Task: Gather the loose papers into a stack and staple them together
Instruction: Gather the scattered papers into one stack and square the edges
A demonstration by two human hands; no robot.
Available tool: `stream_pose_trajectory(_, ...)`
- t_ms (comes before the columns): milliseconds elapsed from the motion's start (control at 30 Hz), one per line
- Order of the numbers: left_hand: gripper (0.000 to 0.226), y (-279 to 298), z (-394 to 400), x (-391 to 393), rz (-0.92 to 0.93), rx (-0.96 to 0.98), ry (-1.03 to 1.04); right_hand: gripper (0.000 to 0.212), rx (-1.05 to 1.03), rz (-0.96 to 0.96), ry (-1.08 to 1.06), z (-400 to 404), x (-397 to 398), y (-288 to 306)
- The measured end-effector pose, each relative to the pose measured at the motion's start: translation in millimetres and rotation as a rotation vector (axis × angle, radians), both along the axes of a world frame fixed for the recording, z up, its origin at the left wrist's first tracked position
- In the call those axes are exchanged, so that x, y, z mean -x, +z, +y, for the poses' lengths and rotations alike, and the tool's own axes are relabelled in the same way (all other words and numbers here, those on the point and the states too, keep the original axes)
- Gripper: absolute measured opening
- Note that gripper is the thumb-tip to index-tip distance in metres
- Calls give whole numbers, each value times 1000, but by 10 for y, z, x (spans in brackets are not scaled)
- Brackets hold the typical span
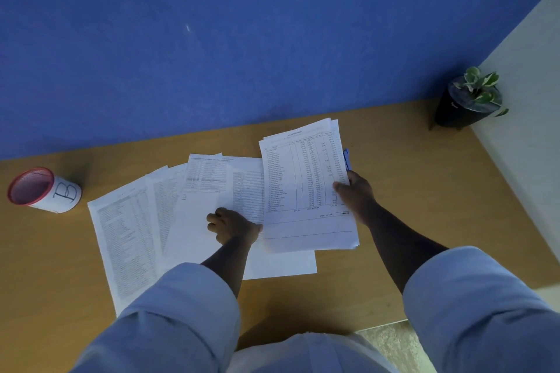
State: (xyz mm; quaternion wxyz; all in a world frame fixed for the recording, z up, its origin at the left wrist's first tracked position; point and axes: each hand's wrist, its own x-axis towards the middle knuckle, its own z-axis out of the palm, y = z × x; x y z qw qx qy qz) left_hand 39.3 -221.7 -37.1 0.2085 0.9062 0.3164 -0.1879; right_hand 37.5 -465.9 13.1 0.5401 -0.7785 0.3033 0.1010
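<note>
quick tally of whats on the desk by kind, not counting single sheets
paper stack held in the right hand: 1
spread of loose papers under the left hand: 1
pen cup: 1
potted plant: 1
blue object behind the stack: 1
total: 5

White papers (209,221) with black tables, tan desk (394,160), blue wall (242,39), red-rimmed white cup (45,191).

Blue wall (212,39) behind wooden desk (409,191)
</note>
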Motion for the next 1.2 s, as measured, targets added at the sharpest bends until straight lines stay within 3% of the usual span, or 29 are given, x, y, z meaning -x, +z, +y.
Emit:
stream_pose_trajectory(167,91,-27,-4,17,-54,131,33,34,-14,1,5,28,9,4)
stream_pose_trajectory(467,87,17,-54,43,3,-36,12,34,-14,4,5,52,13,0)
stream_pose_trajectory(667,96,35,8,21,14,33,8,37,8,11,24,61,4,3)
stream_pose_trajectory(767,95,-6,59,17,-12,155,66,38,5,10,22,61,-3,8)
stream_pose_trajectory(867,81,-33,152,32,-26,279,37,38,11,15,24,56,-13,16)
stream_pose_trajectory(1000,39,21,303,13,-62,356,-6,37,-1,14,10,55,-39,28)
stream_pose_trajectory(1200,42,238,717,-202,-238,383,-17,39,7,14,22,146,-120,49)
